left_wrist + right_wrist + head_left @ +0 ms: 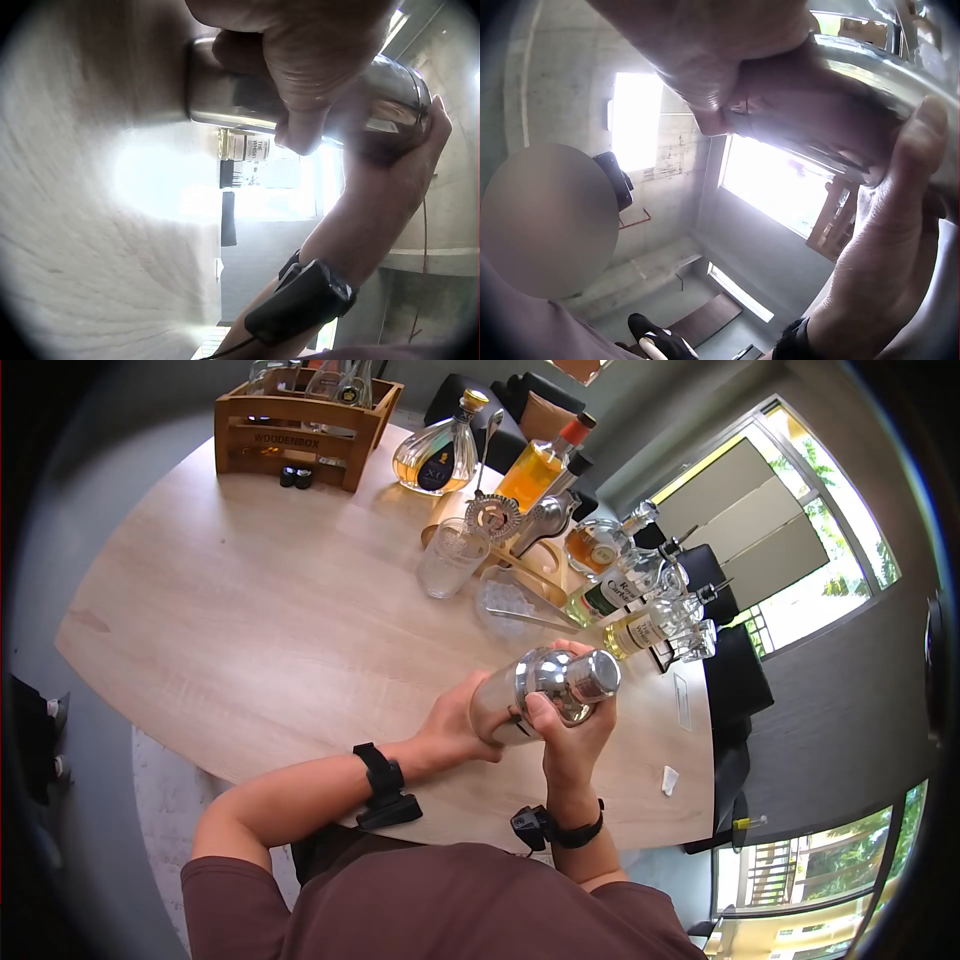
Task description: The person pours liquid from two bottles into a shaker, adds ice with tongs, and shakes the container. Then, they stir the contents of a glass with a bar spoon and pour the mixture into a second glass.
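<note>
Both hands hold a silver cocktail shaker [503, 701] above the near side of the table, tilted with its capped top toward the right. My left hand [455, 722] grips the lower body; its fingers wrap the metal in the left wrist view. Around the shoulder and cap [594, 674] curls my right hand [580, 745], its thumb lying along the top part. The shaker's polished side [817, 105] spans between both hands in the right wrist view. Beyond it stand a clear mixing glass [452, 560] and a bowl of ice [505, 600] with tongs [540, 616] across it.
A strainer [494, 516], a jigger [547, 520] and liquor bottles [625, 585] line the far right side. An amber bottle [537, 472] and a round decanter [437, 457] stand farther back. At the far left sits a wooden crate [290, 445] with glassware. A scrap of paper [669, 780] lies at right.
</note>
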Demonstrator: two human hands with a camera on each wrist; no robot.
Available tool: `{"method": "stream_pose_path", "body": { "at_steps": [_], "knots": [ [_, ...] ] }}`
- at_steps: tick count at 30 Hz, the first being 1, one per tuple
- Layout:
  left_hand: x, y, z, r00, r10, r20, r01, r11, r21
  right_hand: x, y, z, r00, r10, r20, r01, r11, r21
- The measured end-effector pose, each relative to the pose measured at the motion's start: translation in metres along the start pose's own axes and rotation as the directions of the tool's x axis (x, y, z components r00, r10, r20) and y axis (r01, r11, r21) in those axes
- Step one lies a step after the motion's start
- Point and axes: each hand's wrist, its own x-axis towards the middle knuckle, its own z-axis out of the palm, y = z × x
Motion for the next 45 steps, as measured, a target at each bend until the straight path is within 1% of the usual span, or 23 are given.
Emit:
{"method": "stream_pose_path", "body": {
  "at_steps": [2, 3, 4, 6, 8, 10, 13, 18, 19, 21, 24, 26, 29, 32, 34, 36, 38, 39, 40, 42, 43, 44, 45],
  "knots": [
    [0.001, 0.003, -0.004, 0.997, -0.064, 0.047, 0.063, 0.998, 0.029, 0.002, -0.003, -0.007, 0.989, 0.092, 0.112, -0.101, 0.992, 0.072],
    [0.002, 0.004, -0.005, 0.998, -0.051, 0.045, 0.050, 0.998, 0.030, 0.007, 0.006, -0.016, 0.983, -0.044, 0.179, 0.046, 0.999, -0.008],
    [0.002, 0.005, -0.006, 0.996, -0.070, 0.060, 0.067, 0.996, 0.056, 0.009, 0.001, -0.016, 0.982, -0.055, 0.183, 0.057, 0.998, -0.009],
    [0.003, 0.003, -0.006, 0.994, -0.087, 0.073, 0.081, 0.994, 0.080, 0.010, -0.009, -0.014, 0.990, -0.083, 0.118, 0.053, 0.970, 0.235],
    [0.002, 0.000, -0.005, 0.995, -0.065, 0.075, 0.064, 0.998, 0.024, 0.013, -0.009, -0.020, 0.984, -0.138, 0.112, 0.114, 0.974, 0.194],
    [0.002, 0.000, -0.004, 0.995, -0.063, 0.080, 0.061, 0.998, 0.019, 0.018, 0.001, -0.029, 0.926, -0.342, 0.159, 0.341, 0.939, 0.031],
    [0.003, 0.002, -0.005, 0.995, -0.061, 0.080, 0.061, 0.998, 0.002, 0.021, 0.014, -0.034, 0.896, -0.352, 0.272, 0.368, 0.930, -0.005],
    [0.003, 0.003, -0.004, 0.993, -0.083, 0.088, 0.076, 0.994, 0.079, 0.024, 0.018, -0.024, 0.871, -0.446, 0.207, 0.455, 0.891, 0.004],
    [0.003, -0.001, -0.001, 0.994, -0.068, 0.080, 0.066, 0.997, 0.027, 0.026, 0.019, -0.021, 0.851, -0.479, 0.217, 0.488, 0.873, 0.011],
    [0.003, -0.008, -0.002, 0.997, -0.047, 0.057, 0.049, 0.998, -0.041, 0.023, 0.019, -0.021, 0.871, -0.439, 0.219, 0.443, 0.896, 0.037],
    [0.002, -0.006, -0.002, 0.998, -0.018, 0.066, 0.012, 0.997, 0.080, 0.020, 0.022, -0.018, 0.886, -0.416, 0.206, 0.407, 0.909, 0.085],
    [0.002, -0.004, 0.000, 0.996, -0.050, 0.070, 0.047, 0.998, 0.047, 0.020, 0.020, -0.020, 0.886, -0.410, 0.215, 0.407, 0.911, 0.061],
    [0.006, -0.007, -0.003, 0.992, -0.075, 0.102, 0.070, 0.996, 0.053, 0.016, 0.024, -0.016, 0.874, -0.456, 0.170, 0.453, 0.890, 0.057],
    [0.004, -0.006, -0.001, 0.984, -0.052, 0.168, 0.053, 0.999, -0.004, 0.007, 0.025, -0.018, 0.858, -0.490, 0.155, 0.503, 0.862, -0.059],
    [0.004, 0.005, -0.001, 0.963, -0.053, 0.264, 0.088, 0.989, -0.122, 0.008, 0.024, -0.016, 0.836, -0.522, 0.169, 0.541, 0.834, -0.103],
    [0.003, 0.016, -0.001, 0.952, -0.039, 0.304, 0.066, 0.995, -0.080, 0.008, 0.026, -0.018, 0.846, -0.515, 0.140, 0.531, 0.838, -0.127],
    [0.006, 0.010, -0.004, 0.948, -0.113, 0.296, 0.118, 0.993, 0.001, 0.006, 0.034, -0.018, 0.843, -0.509, 0.175, 0.529, 0.844, -0.091],
    [0.006, 0.003, -0.005, 0.942, -0.091, 0.324, 0.081, 0.996, 0.045, 0.006, 0.033, -0.019, 0.825, -0.538, 0.170, 0.563, 0.809, -0.169],
    [0.006, 0.006, -0.003, 0.927, -0.103, 0.360, 0.086, 0.994, 0.061, 0.004, 0.037, -0.016, 0.850, -0.505, 0.150, 0.524, 0.841, -0.134],
    [0.004, 0.020, 0.002, 0.958, -0.118, 0.261, 0.066, 0.978, 0.200, 0.007, 0.032, -0.015, 0.814, -0.572, 0.106, 0.582, 0.797, -0.161],
    [0.005, 0.034, 0.006, 0.955, -0.121, 0.270, 0.051, 0.966, 0.253, 0.004, 0.032, -0.012, 0.856, -0.508, 0.090, 0.515, 0.854, -0.079],
    [0.008, 0.036, 0.005, 0.940, -0.128, 0.317, 0.038, 0.961, 0.274, 0.007, 0.024, -0.014, 0.841, -0.535, 0.079, 0.540, 0.839, -0.068],
    [0.008, 0.034, 0.000, 0.954, -0.069, 0.290, -0.071, 0.892, 0.446, 0.011, 0.013, -0.018, 0.811, -0.582, 0.067, 0.586, 0.806, -0.084]
  ]
}}
